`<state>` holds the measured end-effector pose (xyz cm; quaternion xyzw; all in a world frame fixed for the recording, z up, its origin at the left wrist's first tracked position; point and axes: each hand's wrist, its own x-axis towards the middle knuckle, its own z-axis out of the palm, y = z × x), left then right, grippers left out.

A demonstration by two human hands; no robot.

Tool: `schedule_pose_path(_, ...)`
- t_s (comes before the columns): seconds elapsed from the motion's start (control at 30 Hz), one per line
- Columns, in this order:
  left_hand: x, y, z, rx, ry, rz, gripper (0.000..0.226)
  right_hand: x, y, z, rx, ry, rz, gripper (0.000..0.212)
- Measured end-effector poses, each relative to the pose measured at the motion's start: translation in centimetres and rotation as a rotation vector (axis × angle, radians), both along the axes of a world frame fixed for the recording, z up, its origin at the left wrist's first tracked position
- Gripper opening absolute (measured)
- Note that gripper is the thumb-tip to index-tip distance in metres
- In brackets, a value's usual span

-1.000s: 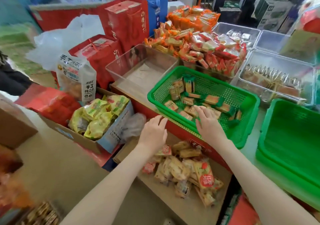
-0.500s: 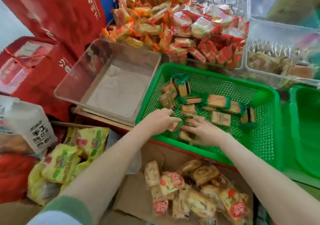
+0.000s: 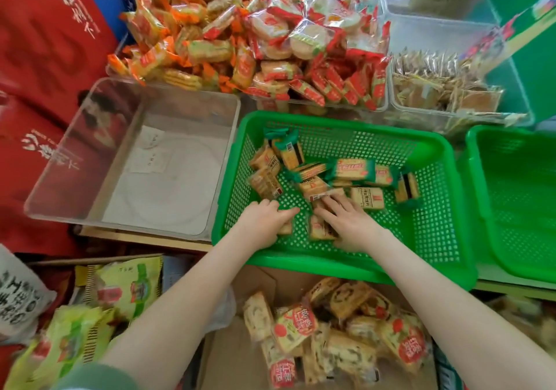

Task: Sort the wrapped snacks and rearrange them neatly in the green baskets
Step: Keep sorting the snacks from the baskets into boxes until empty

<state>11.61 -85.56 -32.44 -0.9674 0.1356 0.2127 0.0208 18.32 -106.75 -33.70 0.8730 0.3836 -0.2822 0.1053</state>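
Note:
A green basket (image 3: 340,119) sits in the middle and holds several small cracker packs with green wrapper ends (image 3: 352,168), lying loose at mixed angles in its left half. Both hands are inside, near the front. My left hand (image 3: 264,219) curls over one cracker pack (image 3: 285,228) that peeks out under its fingers. My right hand (image 3: 346,221) lies flat with spread fingers on two more packs (image 3: 319,230). A second green basket (image 3: 511,209) stands to the right, with nothing visible in it.
An empty clear bin (image 3: 90,161) stands left of the basket. Behind are heaps of orange and red snack packs (image 3: 240,43) and a clear bin of brown packets (image 3: 436,82). Below, a cardboard box holds red-label cake packs (image 3: 331,329); yellow-green bags (image 3: 126,287) lie bottom left.
My left hand moved from above the cardboard box into the green basket. Both hands now sit low on packs near the basket's front, and my view has closed in on it.

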Motion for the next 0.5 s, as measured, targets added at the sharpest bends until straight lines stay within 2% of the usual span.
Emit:
schedule_pose_path(0.13,-1.4,0.2,1.5,-0.067,-0.094,0.168,0.077,0.0,-0.3,-0.2,-0.051,0.035,-0.021,0.086)
schedule_pose_path(0.3,-2.5,0.0,2.2,-0.133,-0.178,0.267,0.076,-0.2,-0.3,0.6,-0.095,0.008,0.026,0.083)
schedule_pose_path(0.43,-3.2,-0.9,2.5,-0.156,-0.237,0.322,0.076,-0.9,-1.3,1.2,-0.017,-0.019,0.091,0.076)
schedule_pose_path(0.5,-3.6,-1.8,3.0,-0.181,-0.272,0.334,0.077,-1.5,-1.8,1.6,0.062,-0.026,0.050,0.077)
